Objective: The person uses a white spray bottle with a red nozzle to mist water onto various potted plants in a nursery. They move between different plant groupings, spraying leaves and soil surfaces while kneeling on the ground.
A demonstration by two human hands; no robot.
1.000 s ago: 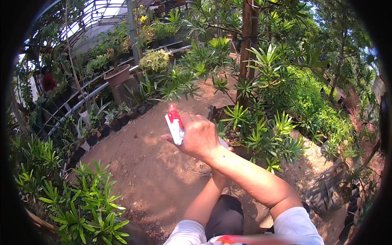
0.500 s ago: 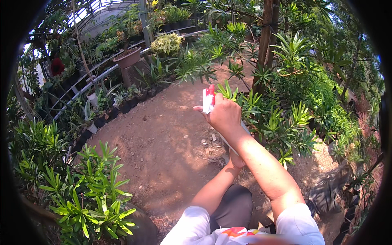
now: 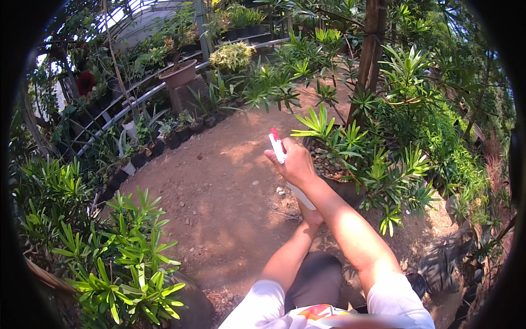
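Above a brown dirt path (image 3: 219, 192), the right hand (image 3: 298, 163) curls its fingers around the red-and-white trigger head (image 3: 276, 147) of a white spray bottle (image 3: 301, 197); the left hand (image 3: 312, 217) is near its base, fingers hidden, grip impossible to tell.

On my feed the spray bottle (image 3: 278, 149) looks smooth plastic, the sleeve (image 3: 393, 299) matt cloth, the soil (image 3: 219, 214) rough, the trunk (image 3: 372, 55) coarse wood.

The dirt ground (image 3: 219, 197) was dappled with sunlight (image 3: 249, 149); its left edge was lined with black pots (image 3: 157, 147); a terracotta planter (image 3: 179, 75) was raised on a brown pedestal (image 3: 185, 97) behind them.
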